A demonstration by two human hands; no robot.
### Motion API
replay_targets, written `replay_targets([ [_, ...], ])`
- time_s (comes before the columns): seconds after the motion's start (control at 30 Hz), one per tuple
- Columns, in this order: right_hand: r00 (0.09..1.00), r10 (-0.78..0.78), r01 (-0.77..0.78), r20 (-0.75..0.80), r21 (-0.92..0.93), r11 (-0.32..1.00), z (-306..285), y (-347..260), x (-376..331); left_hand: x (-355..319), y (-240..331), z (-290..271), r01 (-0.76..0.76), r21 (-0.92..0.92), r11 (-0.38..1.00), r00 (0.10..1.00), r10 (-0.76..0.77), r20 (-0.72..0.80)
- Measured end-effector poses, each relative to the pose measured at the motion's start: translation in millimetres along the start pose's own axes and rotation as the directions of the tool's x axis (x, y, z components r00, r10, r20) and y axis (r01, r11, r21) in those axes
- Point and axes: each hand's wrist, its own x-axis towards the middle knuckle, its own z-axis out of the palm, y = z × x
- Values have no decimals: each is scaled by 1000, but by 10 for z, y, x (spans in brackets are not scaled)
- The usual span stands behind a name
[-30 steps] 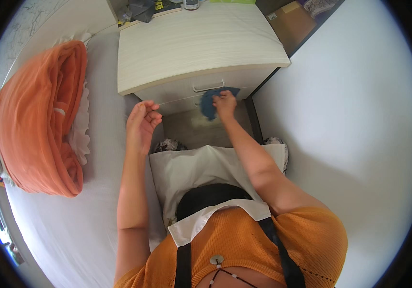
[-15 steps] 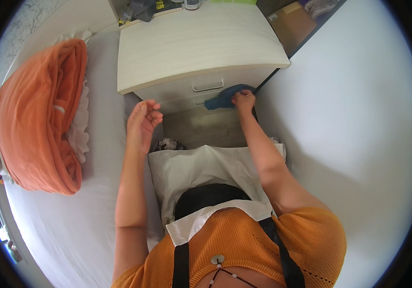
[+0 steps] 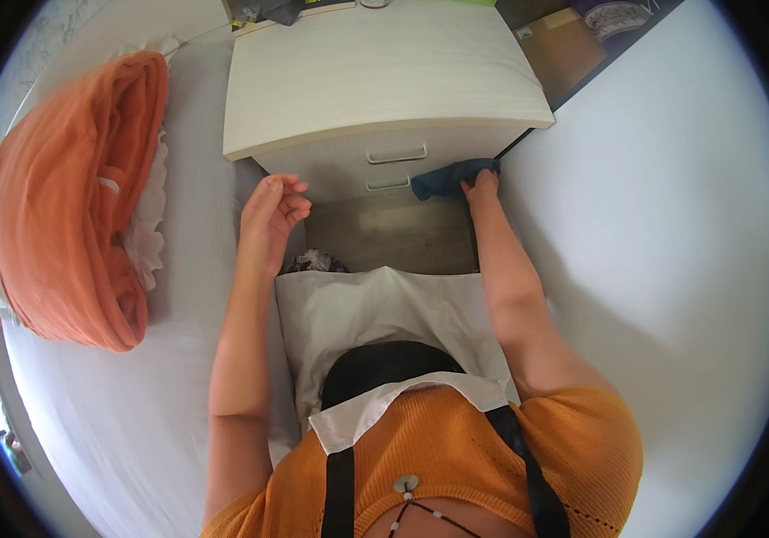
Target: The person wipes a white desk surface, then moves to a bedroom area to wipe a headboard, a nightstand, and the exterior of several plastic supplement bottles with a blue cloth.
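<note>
Low by the drawers, the right hand pinches a dark blue cloth at the right end of the pale cabinet's front, just right of the lower handle — whether the cloth touches the drawer face cannot be told. The left hand hangs in the air before the cabinet's left side, fingers loosely curled and apart. Farther left, a folded orange blanket lies on the bed; a cardboard box sits beyond the cabinet's right edge.

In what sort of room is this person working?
Probably a bedroom: a folded orange blanket lies on what looks like a sheeted bed, and a pale drawer cabinet stands beside it.
</note>
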Motion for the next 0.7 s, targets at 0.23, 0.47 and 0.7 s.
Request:
replay_targets([
  [0.23, 943, 320, -323, 90, 20, 946, 333, 423, -290, 40, -68, -46, 36, 65, 997, 998, -32, -58],
  [0.47, 841, 506, -502, 191, -74, 862, 915, 1542, -1018, 21, -9, -3, -24, 59, 998, 999, 26, -48],
  [0.7, 642, 604, -600, 472, -182, 779, 1212, 2333, -1357, 55, -34, -59, -91, 82, 992, 994, 96, -59],
])
